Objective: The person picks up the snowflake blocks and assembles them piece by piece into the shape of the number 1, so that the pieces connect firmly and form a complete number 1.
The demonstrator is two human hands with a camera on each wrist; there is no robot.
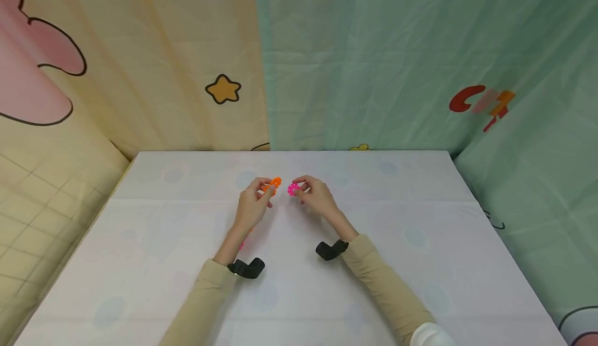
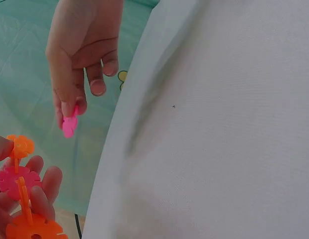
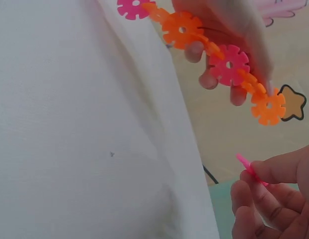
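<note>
A chain of notched plastic snowflake discs (image 3: 181,30), orange and pink, is linked edge to edge. My left hand (image 1: 250,203) grips it near one end, thumb on top and fingers beneath. An orange disc (image 3: 268,106) at that end sticks out past the fingertips, while the other end trails back under the left wrist. Between thumb and fingertips, my right hand (image 1: 317,197) pinches a single pink snowflake disc (image 1: 293,189), seen edge-on in the right wrist view. A short gap separates this pink disc from the chain's orange end.
A white cloth with pale dots covers the table (image 1: 402,283). Behind it hang a beige curtain with a star print (image 1: 223,89) and a green curtain (image 1: 374,65). Black wrist mounts (image 1: 246,268) sit at both sleeve cuffs.
</note>
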